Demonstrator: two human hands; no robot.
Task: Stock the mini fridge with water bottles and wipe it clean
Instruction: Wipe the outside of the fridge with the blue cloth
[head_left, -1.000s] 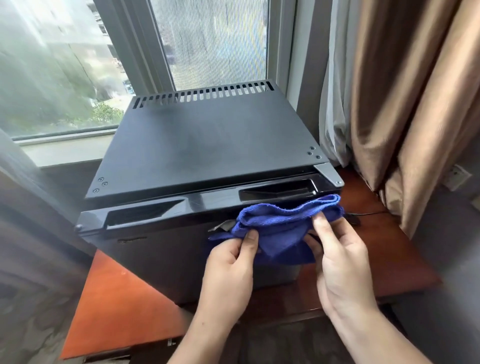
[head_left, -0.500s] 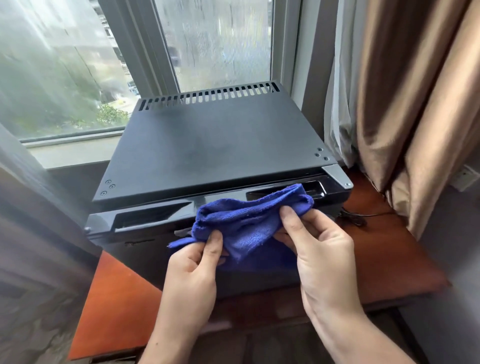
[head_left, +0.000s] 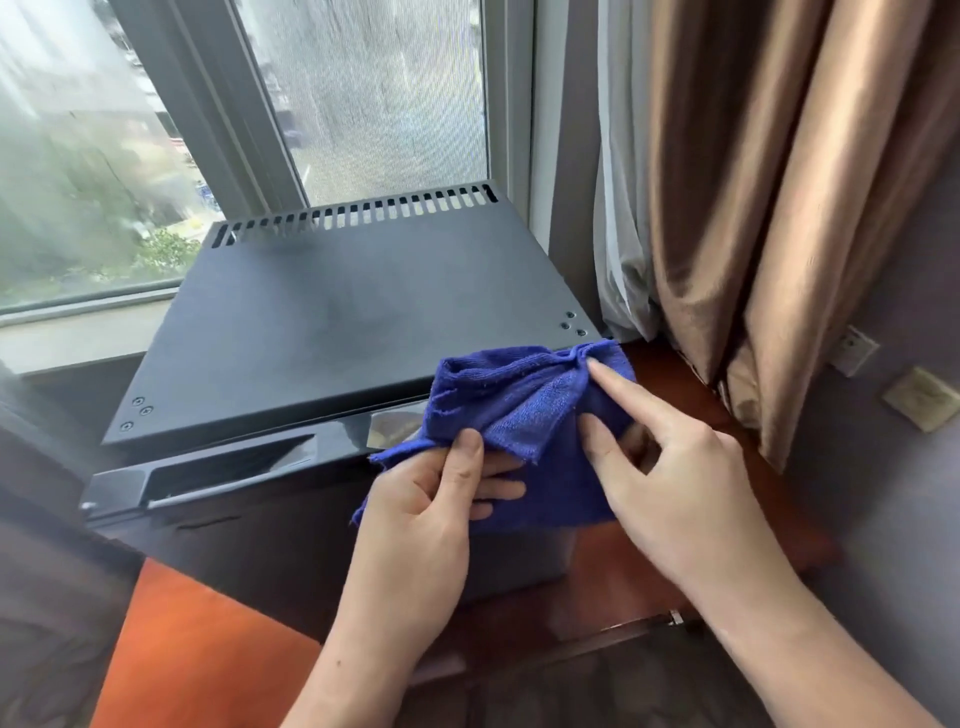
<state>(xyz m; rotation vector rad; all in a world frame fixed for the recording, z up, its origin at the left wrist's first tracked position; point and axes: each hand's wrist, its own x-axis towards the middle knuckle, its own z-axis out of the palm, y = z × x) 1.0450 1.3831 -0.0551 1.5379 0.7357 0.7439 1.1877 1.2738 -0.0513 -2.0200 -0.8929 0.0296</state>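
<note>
Head view showed the blue cloth (head_left: 519, 415) bunched over the mini fridge (head_left: 337, 322) front corner, just ahead of both hands. The left hand (head_left: 431, 499) pinched its lower edge; the right hand (head_left: 670, 478) pressed it with a straight forefinger. The cloth looked soft, light and floppy, best gathered in a fistful.

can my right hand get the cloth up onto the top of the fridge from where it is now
Probably yes. The right hand already presses the cloth at the front right corner of the fridge, and nothing lies on the bare top panel just beyond it.
</note>
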